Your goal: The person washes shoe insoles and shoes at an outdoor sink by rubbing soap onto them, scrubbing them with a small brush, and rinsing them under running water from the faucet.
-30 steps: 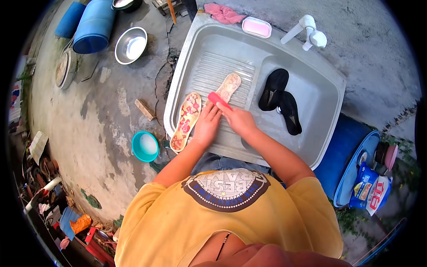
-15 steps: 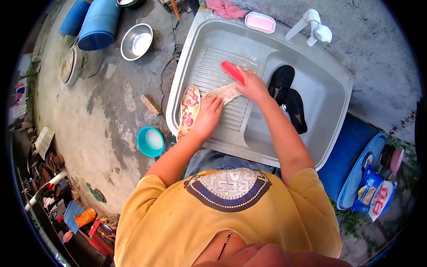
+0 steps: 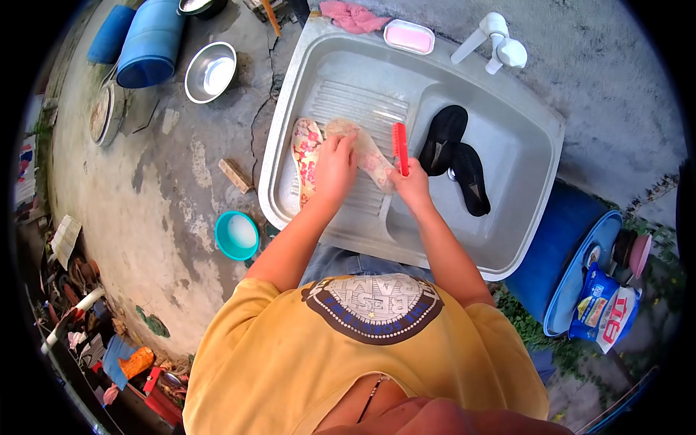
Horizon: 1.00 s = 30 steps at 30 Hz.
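My left hand [image 3: 336, 168] lies on the wide end of a pale, faded floral insole [image 3: 373, 161], fingers closed on its edge. My right hand [image 3: 412, 181] grips a red brush [image 3: 400, 148], bristle side facing right, and touches the insole's other end with its fingers. A second insole with red flowers [image 3: 306, 152] rests at the left of the sink, partly covered by my left forearm. Both insoles are over the ribbed washboard part [image 3: 362, 101]. Two black shoes [image 3: 470, 177] sit in the basin on the right.
The grey sink [image 3: 281, 138] has a white tap [image 3: 493, 43], a pink soap box [image 3: 409, 37] and a pink cloth [image 3: 353, 17] along its back. A teal tub [image 3: 238, 235] stands left, a metal bowl [image 3: 211, 72] farther back, and a blue barrel [image 3: 554, 250] right.
The faded insole has been turned, so its one end now points down and right. The brush has swung upright in my right hand, which moved lower. My left hand shifted slightly up.
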{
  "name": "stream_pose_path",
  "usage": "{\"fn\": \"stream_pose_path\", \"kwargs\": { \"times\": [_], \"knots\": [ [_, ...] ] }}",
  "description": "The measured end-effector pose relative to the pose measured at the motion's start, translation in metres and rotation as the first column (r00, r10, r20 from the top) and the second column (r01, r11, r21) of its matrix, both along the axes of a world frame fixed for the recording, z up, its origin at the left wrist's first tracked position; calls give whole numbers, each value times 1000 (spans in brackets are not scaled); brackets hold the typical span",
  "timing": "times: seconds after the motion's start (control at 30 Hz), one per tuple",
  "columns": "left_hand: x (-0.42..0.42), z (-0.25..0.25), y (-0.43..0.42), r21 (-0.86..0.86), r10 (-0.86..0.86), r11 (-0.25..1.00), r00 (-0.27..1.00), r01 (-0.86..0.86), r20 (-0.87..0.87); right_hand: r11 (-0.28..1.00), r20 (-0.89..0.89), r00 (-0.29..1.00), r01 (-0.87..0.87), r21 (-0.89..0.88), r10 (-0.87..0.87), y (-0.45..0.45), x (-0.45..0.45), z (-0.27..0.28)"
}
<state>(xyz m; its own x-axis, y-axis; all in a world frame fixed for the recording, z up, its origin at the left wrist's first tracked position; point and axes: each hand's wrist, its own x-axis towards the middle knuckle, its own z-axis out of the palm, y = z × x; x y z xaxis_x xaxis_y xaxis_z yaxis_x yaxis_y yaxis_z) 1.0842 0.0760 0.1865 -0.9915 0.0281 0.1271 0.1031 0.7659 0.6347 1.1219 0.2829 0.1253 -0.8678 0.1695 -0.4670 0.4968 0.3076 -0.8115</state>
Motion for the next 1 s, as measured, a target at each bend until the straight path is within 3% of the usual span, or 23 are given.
{"fn": "stream_pose_path", "kwargs": {
  "times": [0.07, 0.17, 0.27, 0.37, 0.47, 0.57, 0.67, 0.87, 1.0],
  "knots": [
    [23, 7, 5, 174, 77, 976, 959, -128, 272, 983, 28, 988, 156, -93, -154, -7, 3, 19],
    [52, -8, 10, 341, -36, 931, 893, -134, 449, 865, 175, 930, 365, -345, -323, -6, 8, 26],
    [56, -4, 25, 322, -39, 942, 925, -92, 378, 826, 230, 925, 374, -423, -301, -14, 8, 30],
    [50, -8, 28, 251, 30, 961, 942, -119, 335, 864, 233, 937, 334, -378, -261, -26, 5, 40],
    [40, -17, 15, 132, -36, 991, 949, -6, 312, 958, 140, 974, 205, -198, -179, -21, 6, 31],
    [39, -13, 10, 136, -65, 990, 943, 21, 325, 968, 12, 984, 177, -179, -177, -8, 12, 22],
    [40, -9, 11, 136, -43, 991, 956, 3, 289, 934, 94, 969, 244, -261, -227, 1, 14, 41],
    [34, 30, 19, 420, -281, 893, 928, 160, 244, 881, 138, 973, 228, -415, -186, 5, 16, 65],
    [33, 30, 23, 377, -349, 894, 903, 241, 251, 881, 154, 983, 158, -446, -98, -2, 16, 85]
  ]
}}
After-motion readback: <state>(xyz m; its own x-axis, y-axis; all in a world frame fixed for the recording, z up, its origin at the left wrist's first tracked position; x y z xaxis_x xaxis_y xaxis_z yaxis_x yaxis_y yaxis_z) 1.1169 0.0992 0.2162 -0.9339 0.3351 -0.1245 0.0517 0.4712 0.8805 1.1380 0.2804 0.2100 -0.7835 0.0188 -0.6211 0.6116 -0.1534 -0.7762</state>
